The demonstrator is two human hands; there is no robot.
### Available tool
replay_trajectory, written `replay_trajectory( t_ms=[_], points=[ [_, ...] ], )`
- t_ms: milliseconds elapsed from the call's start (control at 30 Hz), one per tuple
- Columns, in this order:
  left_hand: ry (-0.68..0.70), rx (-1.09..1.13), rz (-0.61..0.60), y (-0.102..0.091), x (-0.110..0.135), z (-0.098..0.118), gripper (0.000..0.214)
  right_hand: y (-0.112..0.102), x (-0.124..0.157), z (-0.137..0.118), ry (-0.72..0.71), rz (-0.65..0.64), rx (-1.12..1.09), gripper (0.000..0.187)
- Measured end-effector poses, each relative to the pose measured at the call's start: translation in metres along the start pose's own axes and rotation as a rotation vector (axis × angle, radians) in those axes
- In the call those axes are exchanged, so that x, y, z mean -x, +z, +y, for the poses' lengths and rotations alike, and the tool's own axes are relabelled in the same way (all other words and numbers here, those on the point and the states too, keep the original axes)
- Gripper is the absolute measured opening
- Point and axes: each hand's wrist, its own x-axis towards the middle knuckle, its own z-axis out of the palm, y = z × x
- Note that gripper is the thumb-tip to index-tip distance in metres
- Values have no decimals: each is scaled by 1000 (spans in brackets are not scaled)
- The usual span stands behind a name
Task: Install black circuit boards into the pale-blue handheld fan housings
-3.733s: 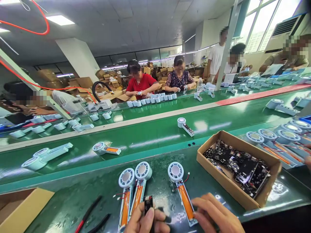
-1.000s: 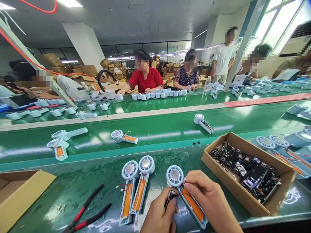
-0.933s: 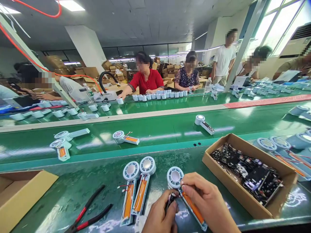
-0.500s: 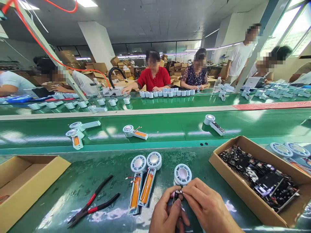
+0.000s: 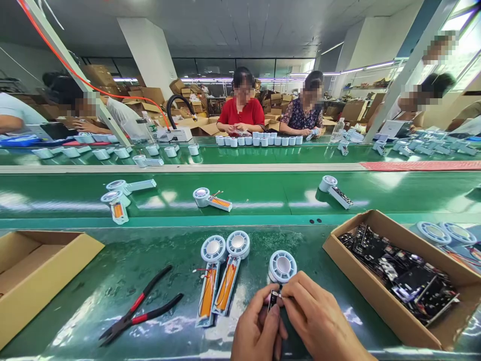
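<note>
My left hand (image 5: 257,333) pinches a small black circuit board (image 5: 272,299) upright at the near edge of the green bench. My right hand (image 5: 319,321) is closed in a pinch against the board's top, on a small white connector. Both hands cover the handle of a white fan shell (image 5: 282,266), whose round head shows just above my fingers. Two more fan shells with orange batteries (image 5: 220,278) lie side by side to the left of my hands.
A cardboard box of black circuit boards (image 5: 404,273) stands at the right. Red-handled pliers (image 5: 141,313) lie at the left, beside a second cardboard box (image 5: 39,273). Several fan shells ride the green conveyor (image 5: 263,193). Several people work across the line.
The camera has swung left. My hands drew together over the fan shell, and its orange battery, visible a second ago, is now hidden under them. The board stays in my left hand.
</note>
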Motion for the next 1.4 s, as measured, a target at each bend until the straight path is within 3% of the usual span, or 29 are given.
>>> replay_trajectory(
  t_ms=[367,667,900,1100,1233,1400],
  points=[
    [19,-72,22,1,3,-2,64,6,3,1,-118,5,78,26],
    [249,-325,174,5,4,-5,42,1,3,-2,-194,17,148,30],
    [215,-405,177,6,5,-11,44,-6,-1,-6,-247,-75,219,36],
    [287,-429,145,8,10,-10,44,-5,4,4,-246,-77,99,29],
    [187,-296,176,8,10,-4,42,-4,10,8,-139,-85,-3,24],
    [59,-132,86,6,8,0,47,-6,13,8,-38,-136,-41,22]
  ],
)
